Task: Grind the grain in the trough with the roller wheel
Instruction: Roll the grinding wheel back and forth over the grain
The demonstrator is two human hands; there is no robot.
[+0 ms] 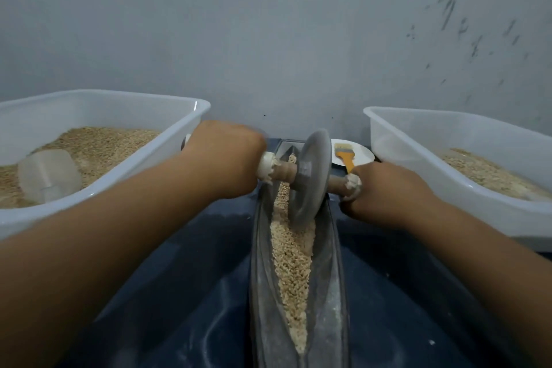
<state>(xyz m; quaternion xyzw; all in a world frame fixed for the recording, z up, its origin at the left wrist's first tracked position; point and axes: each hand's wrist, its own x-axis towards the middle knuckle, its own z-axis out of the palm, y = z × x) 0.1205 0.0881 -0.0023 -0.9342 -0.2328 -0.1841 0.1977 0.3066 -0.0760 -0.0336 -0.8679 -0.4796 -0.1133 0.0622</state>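
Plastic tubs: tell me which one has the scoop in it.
The tub on the left; a clear scoop lies on its grain. The right tub holds only grain.

grey, dusty roller wheel (310, 176) on a pale wooden axle (283, 172). tan, speckled grain (291, 260) in a grey metal trough (328, 293). dark blue bench (185, 278), streaked whitish. translucent white tubs at left edge (98, 104) and right edge (448, 125). orange-handled brush (345, 155) on a white plate (363, 155). grey-blue wall (268, 24), dark flecks at right.
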